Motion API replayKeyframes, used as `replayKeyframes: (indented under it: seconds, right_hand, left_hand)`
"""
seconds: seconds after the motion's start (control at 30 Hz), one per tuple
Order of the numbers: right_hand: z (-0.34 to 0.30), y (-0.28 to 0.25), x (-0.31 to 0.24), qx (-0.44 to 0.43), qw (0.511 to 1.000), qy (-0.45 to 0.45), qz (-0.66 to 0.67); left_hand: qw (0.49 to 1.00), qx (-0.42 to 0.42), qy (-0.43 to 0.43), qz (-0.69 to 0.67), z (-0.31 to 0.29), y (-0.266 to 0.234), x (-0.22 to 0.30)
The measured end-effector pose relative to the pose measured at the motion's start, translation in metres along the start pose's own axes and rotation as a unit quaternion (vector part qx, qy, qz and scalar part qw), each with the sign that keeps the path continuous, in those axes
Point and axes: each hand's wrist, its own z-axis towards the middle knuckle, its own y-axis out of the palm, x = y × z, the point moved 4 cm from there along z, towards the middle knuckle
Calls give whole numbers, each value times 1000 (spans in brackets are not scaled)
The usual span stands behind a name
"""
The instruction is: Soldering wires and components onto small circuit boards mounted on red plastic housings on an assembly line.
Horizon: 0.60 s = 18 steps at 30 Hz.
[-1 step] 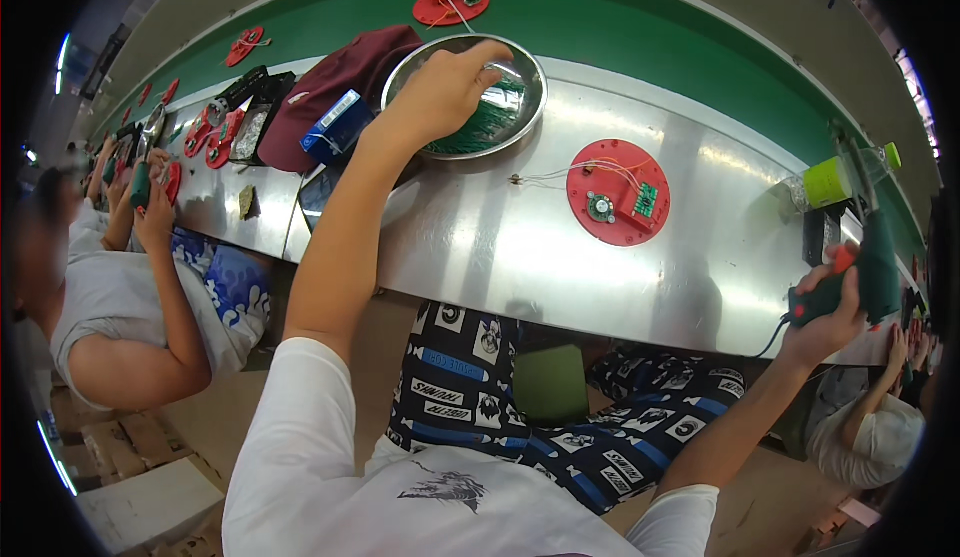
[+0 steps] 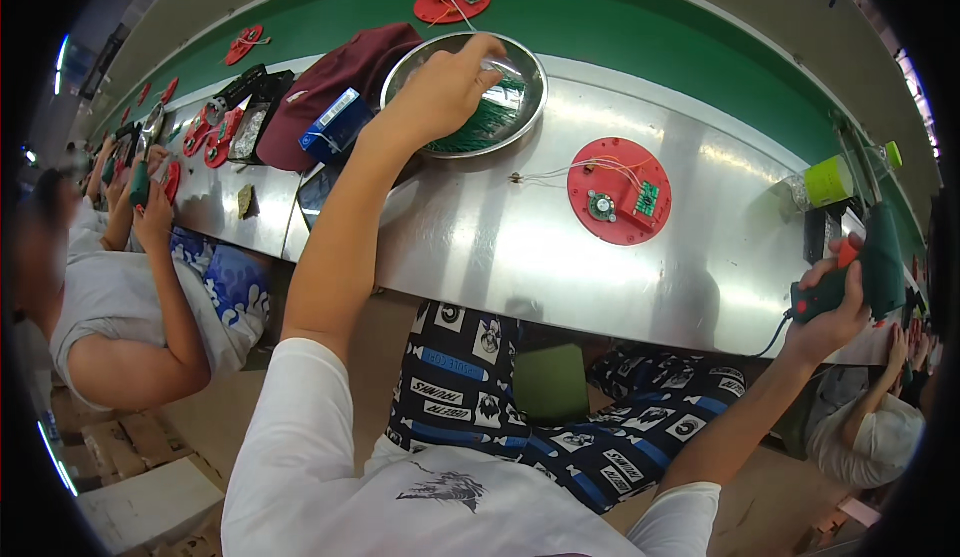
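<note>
My left hand [image 2: 445,87] reaches over a round metal bowl [image 2: 540,107] that holds a bundle of thin green strands [image 2: 480,129]. Its visible fingers are bent, the others are hidden, and I cannot make out what they grip. At the right, my right hand [image 2: 828,317] is closed round a dark green, pistol-shaped power tool [image 2: 880,257] with a red trigger and a cord. Between the hands lies a red disc [image 2: 620,167] carrying a small green circuit board [image 2: 647,199], a round metal part [image 2: 601,206] and thin pale wires.
Left of the bowl are a maroon cap [image 2: 330,87] and a blue box [image 2: 335,125]. A bottle with a yellow-green label [image 2: 826,184] stands at the right. More red discs [image 2: 452,3] lie on the green strip [image 2: 600,27] at the back. Co-workers sit at both sides.
The green tool in my right hand has shifted slightly up and right. My left hand has barely moved.
</note>
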Motion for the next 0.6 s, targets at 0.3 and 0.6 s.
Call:
replayKeyframes:
  seconds: [0.3, 0.6]
  right_hand:
    - [-71, 24, 74, -132, 986, 76, 65]
    - [-69, 20, 76, -109, 981, 130, 89]
  left_hand:
    - [989, 29, 147, 17, -3, 13, 7]
    - [993, 56, 76, 65, -11, 6, 24]
